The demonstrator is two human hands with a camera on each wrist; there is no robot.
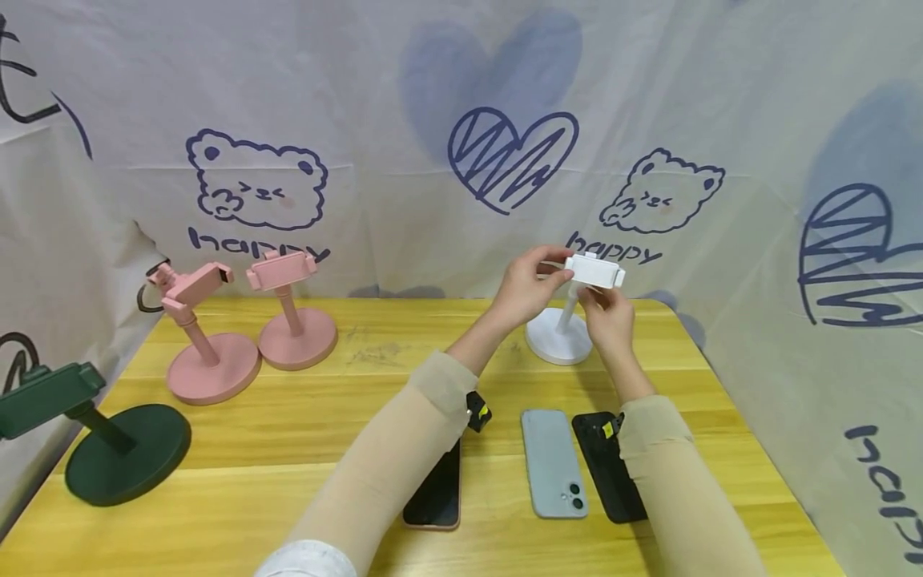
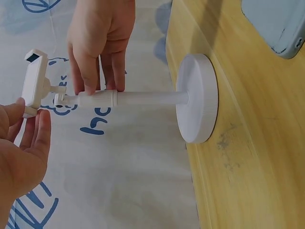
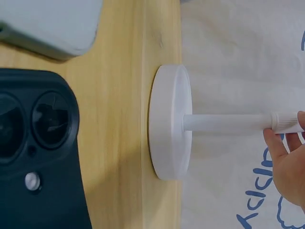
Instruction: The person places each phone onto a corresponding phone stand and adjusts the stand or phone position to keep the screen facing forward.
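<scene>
A white phone stand (image 1: 557,340) stands upright on its round base near the back of the wooden table. My left hand (image 1: 528,290) pinches one end of its phone clamp (image 1: 594,271) between thumb and fingers. Lower down, my right hand (image 1: 611,322) grips the ribbed collar (image 2: 97,99) on the stem, just below the small hinge. The left wrist view has the clamp tilted on its joint, with no phone in it. From the right wrist, the round base (image 3: 164,124) sits flat on the wood, and the right fingers (image 3: 276,145) touch the collar.
Two pink phone stands (image 1: 297,338) and a dark green one (image 1: 130,453) stand on the left. A light blue phone (image 1: 554,461) and a black phone (image 1: 609,473) lie face down before me; another phone (image 1: 436,493) lies partly under my left forearm. A printed cloth (image 1: 404,208) hangs behind.
</scene>
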